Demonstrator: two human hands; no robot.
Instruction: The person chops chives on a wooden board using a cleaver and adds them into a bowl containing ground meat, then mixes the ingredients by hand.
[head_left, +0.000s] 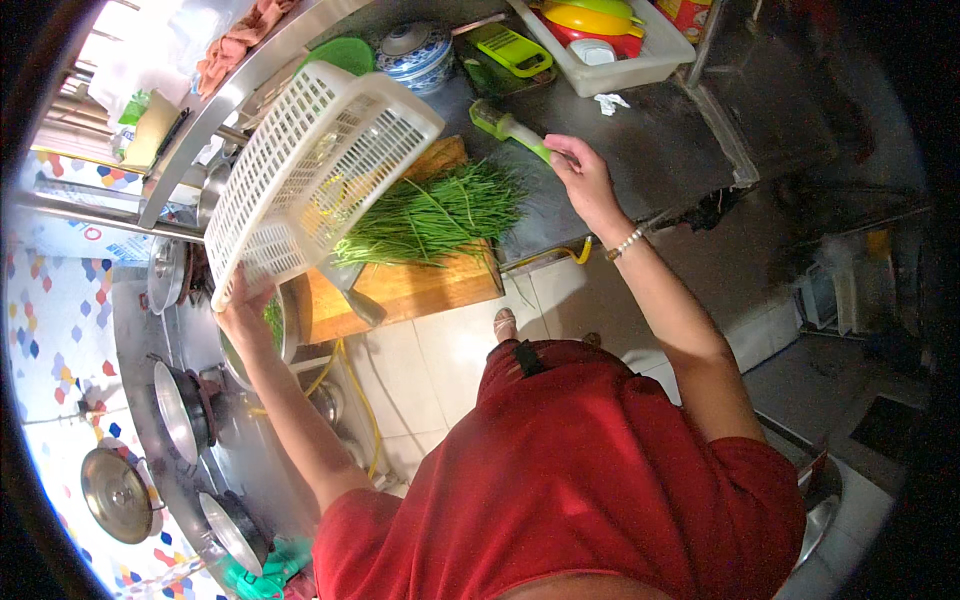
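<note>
My left hand (247, 304) grips the lower end of a white slatted plastic basket (262, 187), tilted up on its side over the left part of the counter. At the right, my right hand (589, 180) has its fingers around one end of a green-handled kitchen tool (514, 129), whose kind is unclear. Between my hands, a heap of long green chives (442, 214) lies on a thick wooden cutting board (427, 289). A cleaver (360, 300) rests on the board with its handle towards me; the basket partly hides its blade. Beside the board, a metal bowl (281, 322) holds cut greens.
A white bin (637, 64) with colourful plastic ware stands at the back right. Near it are a bright green grater (514, 49) and a blue-and-white lidded pot (414, 56). Pans (180, 412) sit on the stove at left. A metal rail (112, 217) runs close to the basket.
</note>
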